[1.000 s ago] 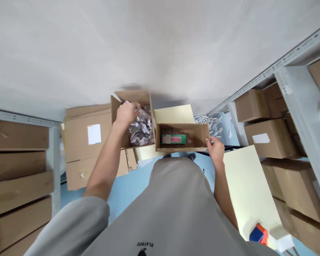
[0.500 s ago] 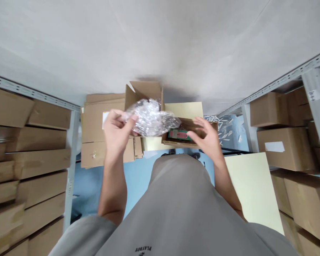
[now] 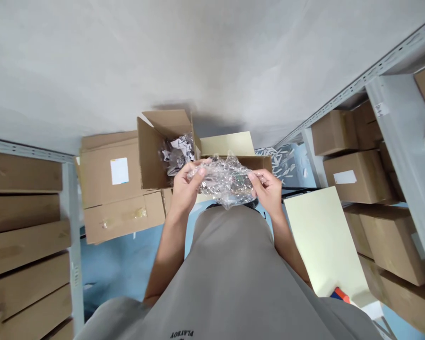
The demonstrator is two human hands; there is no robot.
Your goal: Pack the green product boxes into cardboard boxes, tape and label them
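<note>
A crumpled sheet of clear plastic wrap point(image 3: 228, 182) is stretched between my two hands in front of my body. My left hand point(image 3: 187, 186) pinches its left end between thumb and fingers. The right end is gripped the same way by my right hand point(image 3: 268, 186). Behind and beneath the plastic stands a low open cardboard box point(image 3: 262, 164), its contents mostly covered from sight. Left of it, a taller open carton point(image 3: 152, 156) holds crumpled paper and plastic point(image 3: 179, 152).
Flattened cardboard point(image 3: 102, 189) with a white label lies on the left. A pale yellow board point(image 3: 322, 236) sits at right, with a red and blue object point(image 3: 340, 295) near its lower edge. Shelves of cartons point(image 3: 28, 245) flank both sides. White strips point(image 3: 286, 160) litter the right background.
The plastic has moved right, from over the tall carton to over the low box. My right hand has closed on its other end. The view has shifted right.
</note>
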